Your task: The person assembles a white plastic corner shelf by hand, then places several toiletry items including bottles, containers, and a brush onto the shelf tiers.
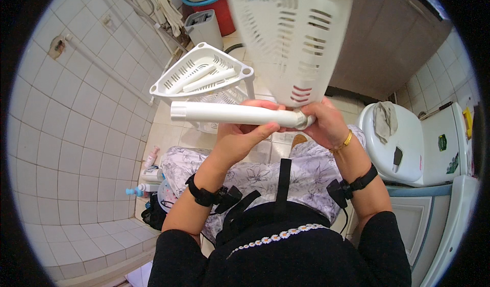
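Note:
My left hand point(239, 140) is closed round a white plastic tube point(224, 112), held level, its stepped end pointing left. At the tube's right end, my right hand point(327, 125) grips the corner of a white slotted corner basket point(298, 57). This basket stands tilted up above my hands, and its top runs out of view. Tube and basket corner meet between my fingers; the joint is partly hidden, so I cannot tell whether they are fitted together. Beyond my left hand stands a triangular white rack point(166, 89), with white tubes point(209, 79) lying in its top basket.
On the right is what looks like a toilet point(408, 157), a grey cloth point(384, 121) on its lid. A brown cabinet point(383, 42) stands far right. Further back are a grey bin point(203, 29) and red bucket point(219, 11). Bottles point(151, 173) stand by the tiled left wall.

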### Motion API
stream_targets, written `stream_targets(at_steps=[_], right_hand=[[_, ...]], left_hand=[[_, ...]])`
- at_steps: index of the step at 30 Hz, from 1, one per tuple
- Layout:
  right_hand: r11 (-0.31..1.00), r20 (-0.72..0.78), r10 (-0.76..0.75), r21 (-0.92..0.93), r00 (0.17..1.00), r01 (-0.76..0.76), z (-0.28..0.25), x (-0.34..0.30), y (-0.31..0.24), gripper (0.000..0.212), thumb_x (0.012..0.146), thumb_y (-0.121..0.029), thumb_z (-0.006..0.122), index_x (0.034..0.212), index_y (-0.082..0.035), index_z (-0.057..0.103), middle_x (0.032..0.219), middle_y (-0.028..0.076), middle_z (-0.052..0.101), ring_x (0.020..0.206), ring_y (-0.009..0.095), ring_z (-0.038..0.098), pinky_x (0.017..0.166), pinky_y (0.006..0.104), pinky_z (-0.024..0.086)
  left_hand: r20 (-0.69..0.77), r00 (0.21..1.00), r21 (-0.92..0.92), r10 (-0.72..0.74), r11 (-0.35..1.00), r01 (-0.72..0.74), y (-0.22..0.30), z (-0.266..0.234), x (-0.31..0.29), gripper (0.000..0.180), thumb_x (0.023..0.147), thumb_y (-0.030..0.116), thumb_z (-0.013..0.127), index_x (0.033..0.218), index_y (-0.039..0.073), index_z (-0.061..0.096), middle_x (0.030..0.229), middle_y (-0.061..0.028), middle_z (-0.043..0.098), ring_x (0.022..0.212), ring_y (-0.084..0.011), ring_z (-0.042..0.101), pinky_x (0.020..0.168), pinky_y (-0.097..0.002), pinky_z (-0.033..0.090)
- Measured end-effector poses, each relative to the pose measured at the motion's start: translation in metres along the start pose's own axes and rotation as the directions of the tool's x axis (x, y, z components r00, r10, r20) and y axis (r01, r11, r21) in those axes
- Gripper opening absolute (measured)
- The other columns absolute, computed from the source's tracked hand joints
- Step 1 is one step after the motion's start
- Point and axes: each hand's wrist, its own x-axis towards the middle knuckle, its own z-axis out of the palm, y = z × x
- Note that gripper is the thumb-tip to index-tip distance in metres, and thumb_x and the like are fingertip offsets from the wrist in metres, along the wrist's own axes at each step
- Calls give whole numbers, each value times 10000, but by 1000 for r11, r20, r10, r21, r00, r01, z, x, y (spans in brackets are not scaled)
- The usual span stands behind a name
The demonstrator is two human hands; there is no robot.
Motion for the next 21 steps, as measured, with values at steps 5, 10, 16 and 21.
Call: stream_targets(at_steps=[5, 10, 16, 21], right_hand=[[989, -31, -123, -90, 992, 120, 6, 5, 0, 500, 1082, -35, 592, 1579, 20, 586, 1456, 183, 742, 1274, 301, 760, 1098, 479, 654], [969, -42, -179, -180, 983, 169, 11, 8, 0, 465, 1108, -63, 596, 1566, 15, 597, 1420, 179, 756, 1266, 292, 763, 1060, 488, 672], [989, -43, -97, -115, 994, 92, 9, 5, 0, 467, 1123, -78, 587, 1581, 13, 578, 1432, 204, 737, 1274, 315, 767, 1036, 515, 703], [994, -53, -99, -40, 994, 97, 23, 3, -3, 533, 1099, -112, 687, 1603, 0, 553, 1433, 210, 732, 1271, 319, 781, 1037, 505, 729]], left_hand=[[80, 963, 457, 257, 849, -265, -5, 6, -8, 394, 1073, -5, 825, 1442, 20, 689, 1463, -211, 755, 1219, -287, 816, 1044, -395, 687], [125, 919, 560, 373, 738, -376, -11, 4, -4, 403, 1081, 2, 816, 1454, 43, 669, 1521, -244, 713, 1209, -318, 830, 1036, -408, 706], [114, 918, 485, 381, 785, -386, -9, 2, -4, 389, 1052, 75, 874, 1409, 38, 724, 1471, -229, 762, 1223, -305, 820, 1047, -406, 678], [-8, 977, 147, 212, 967, -208, -12, 4, -4, 390, 1025, 128, 918, 1375, 31, 778, 1475, -213, 782, 1308, -300, 779, 1109, -407, 622]])
